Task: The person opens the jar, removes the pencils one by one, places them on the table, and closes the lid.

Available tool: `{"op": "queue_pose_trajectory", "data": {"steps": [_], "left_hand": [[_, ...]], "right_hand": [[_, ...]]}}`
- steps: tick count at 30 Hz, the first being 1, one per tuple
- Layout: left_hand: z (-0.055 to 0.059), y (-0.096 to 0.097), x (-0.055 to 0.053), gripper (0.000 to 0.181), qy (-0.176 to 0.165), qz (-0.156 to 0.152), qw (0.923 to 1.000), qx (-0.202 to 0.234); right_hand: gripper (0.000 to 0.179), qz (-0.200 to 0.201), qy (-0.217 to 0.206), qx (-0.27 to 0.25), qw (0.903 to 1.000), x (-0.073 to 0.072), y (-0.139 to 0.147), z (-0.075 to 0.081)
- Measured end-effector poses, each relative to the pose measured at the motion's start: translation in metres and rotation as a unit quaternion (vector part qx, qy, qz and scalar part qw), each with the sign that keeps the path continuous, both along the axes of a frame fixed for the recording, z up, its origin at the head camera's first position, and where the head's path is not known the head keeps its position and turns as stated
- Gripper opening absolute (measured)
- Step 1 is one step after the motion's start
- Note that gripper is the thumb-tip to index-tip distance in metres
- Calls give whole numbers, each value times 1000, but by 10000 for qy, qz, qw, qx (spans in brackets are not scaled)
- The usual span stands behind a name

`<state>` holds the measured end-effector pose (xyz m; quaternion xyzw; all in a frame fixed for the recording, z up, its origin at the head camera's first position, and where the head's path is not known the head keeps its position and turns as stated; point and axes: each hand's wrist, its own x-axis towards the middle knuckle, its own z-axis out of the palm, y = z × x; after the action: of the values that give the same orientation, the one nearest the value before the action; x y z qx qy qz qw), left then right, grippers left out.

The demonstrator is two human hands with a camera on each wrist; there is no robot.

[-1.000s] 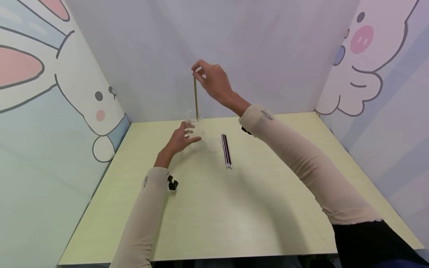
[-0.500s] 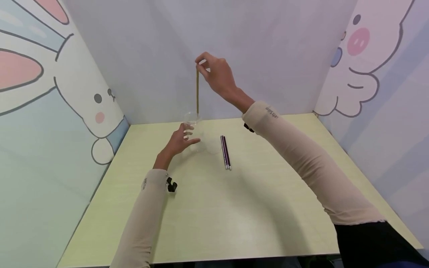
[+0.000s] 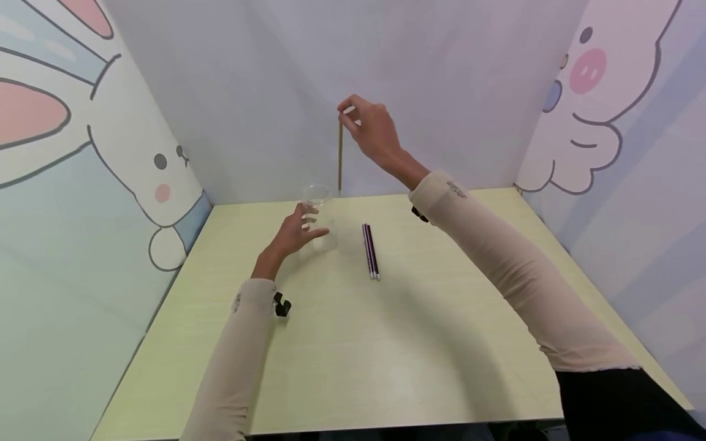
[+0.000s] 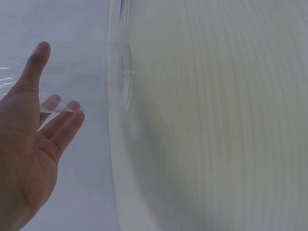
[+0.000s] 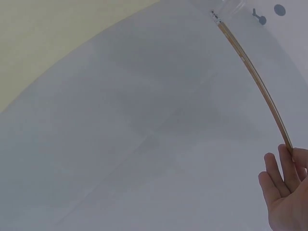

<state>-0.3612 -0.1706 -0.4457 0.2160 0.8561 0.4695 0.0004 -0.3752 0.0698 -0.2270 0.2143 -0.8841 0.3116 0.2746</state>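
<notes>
A clear plastic cup (image 3: 325, 214) stands upright on the table. My left hand (image 3: 291, 234) holds its side, the thumb and fingers spread around the wall; in the left wrist view the cup (image 4: 82, 72) appears sideways. My right hand (image 3: 376, 133) pinches a slim gold pencil (image 3: 339, 160) by its upper end. The pencil hangs nearly straight down, its lower tip just right of the cup's rim and apart from it. The right wrist view shows a silvery, speckled lower end on the pencil (image 5: 255, 72).
Dark purple pencils (image 3: 371, 252) with silvery ends lie side by side on the pale wooden table (image 3: 331, 349), right of the cup. A grey back wall (image 3: 265, 110) rises behind. Side walls with cartoon animals bound the table left and right.
The gold pencil, whose lower end was at the cup's mouth, has come up and moved right, beside the rim. My left hand stays on the cup.
</notes>
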Motion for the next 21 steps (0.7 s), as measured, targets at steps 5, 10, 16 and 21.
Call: {"op": "queue_pose_trajectory", "data": {"steps": [5,10,16,21], "left_hand": [[-2,2,-1,78,-8,-29,10000,29],[-2,3,-3,76,25,-1,10000,29],[-2,2,-2,77,42,58,10000,9],[-2,-1,-2,77,29,90,10000,-14]], "right_hand": [[23,-137,-91,121,9998,-5,14,-14],[22,-154,-203,232,9994,-8,30,-35],[20,-126,-347,356,9987,-14,47,-66],[19,-113,-490,430,9978,-17,54,-87]]}}
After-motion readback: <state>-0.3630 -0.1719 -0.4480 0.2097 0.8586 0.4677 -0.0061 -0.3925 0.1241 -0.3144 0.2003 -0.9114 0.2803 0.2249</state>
